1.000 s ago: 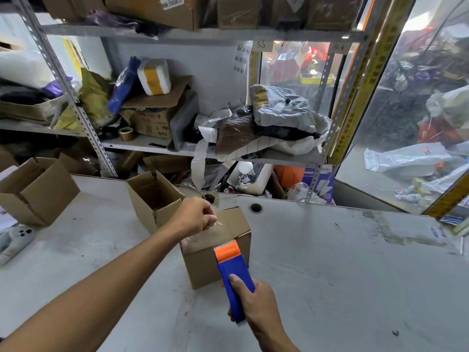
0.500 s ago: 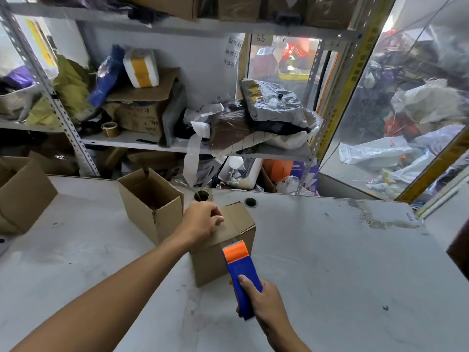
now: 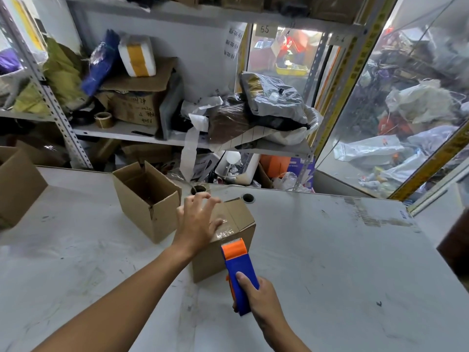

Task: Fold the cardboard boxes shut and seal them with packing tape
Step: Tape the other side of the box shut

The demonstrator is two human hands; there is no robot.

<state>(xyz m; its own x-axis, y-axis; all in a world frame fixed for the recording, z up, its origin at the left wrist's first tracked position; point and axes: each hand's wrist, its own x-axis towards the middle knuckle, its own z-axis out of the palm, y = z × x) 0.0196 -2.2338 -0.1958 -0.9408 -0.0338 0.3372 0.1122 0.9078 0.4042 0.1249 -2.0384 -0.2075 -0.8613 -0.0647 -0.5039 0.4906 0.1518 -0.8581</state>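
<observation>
While taping: my left hand (image 3: 196, 222) lies flat, fingers spread, on the closed box (image 3: 228, 240) mid-table (image 3: 330, 250).
Right hand (image 3: 256, 293): grips tape dispenser (image 3: 238, 270) at box's near top edge.
Left: open box (image 3: 147, 199) just beside.
Right: bare tabletop.

left hand (image 3: 196, 223): bare, no glove | right hand (image 3: 256, 295): bare | forearms: bare, sleeveless

The number "55" is seen on a small white tag (image 3: 264, 29) fixed to the upper shelf edge. A second tag (image 3: 340, 38) to its right appears to read "56", though faintly. Handwriting is found on a paper note (image 3: 233, 43) and on a shelved cardboard box (image 3: 138, 110), but neither can be read.
</observation>
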